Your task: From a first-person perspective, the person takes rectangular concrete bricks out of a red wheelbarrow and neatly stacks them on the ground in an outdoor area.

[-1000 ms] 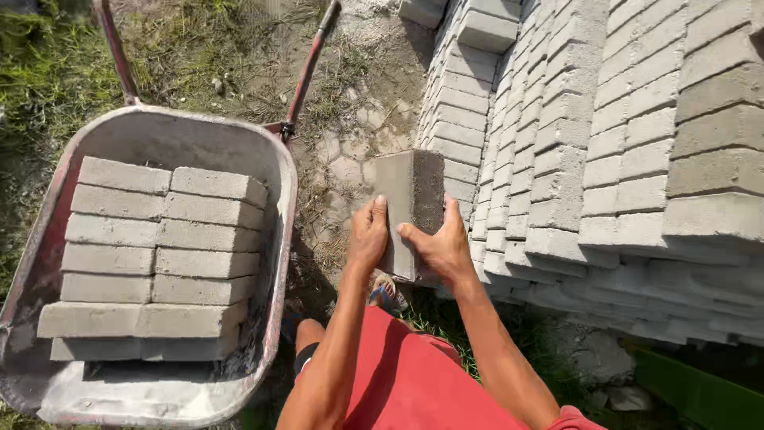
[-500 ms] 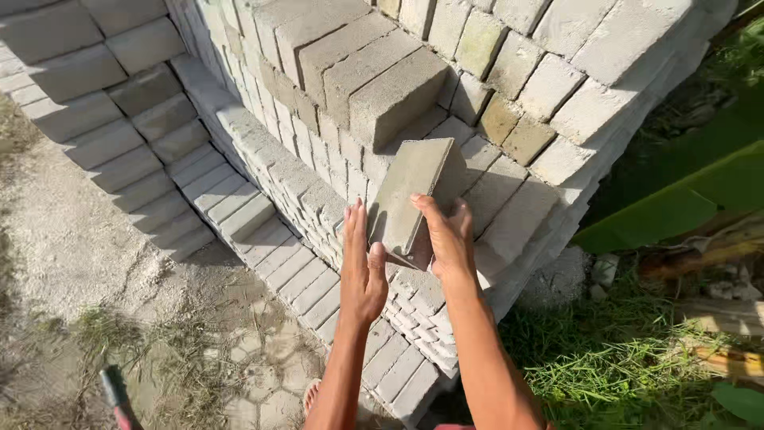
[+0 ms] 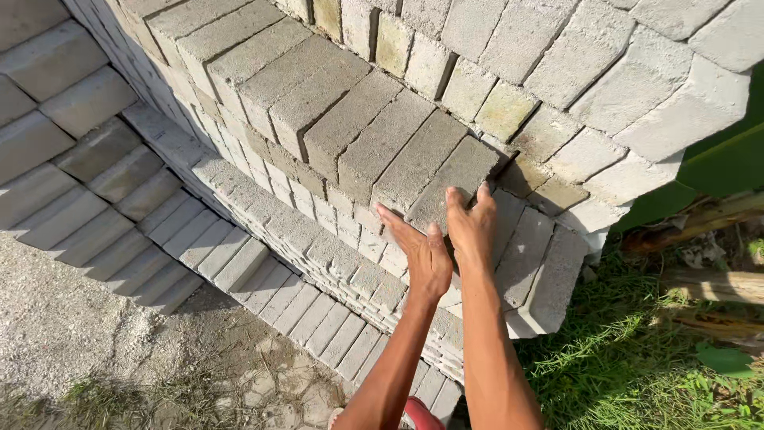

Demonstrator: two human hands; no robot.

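Note:
A grey concrete brick (image 3: 450,181) lies flat at the right end of a row of like bricks on top of a stepped brick stack (image 3: 318,119). My right hand (image 3: 471,227) rests with flat, spread fingers on the brick's near end. My left hand (image 3: 422,253) is just to its left, fingers stretched out against the same brick's near left corner. Neither hand wraps around the brick; the stack carries it.
The stack steps down in lower rows of bricks (image 3: 239,263) to the left and front. Bare gravelly ground (image 3: 87,342) lies at lower left. Grass (image 3: 629,374) and weathered wooden poles (image 3: 708,279) are at the right.
The brick I held up in both hands now lies in the top row of the stack. My fingers have flattened against its near end, and the view has moved closer to the stack.

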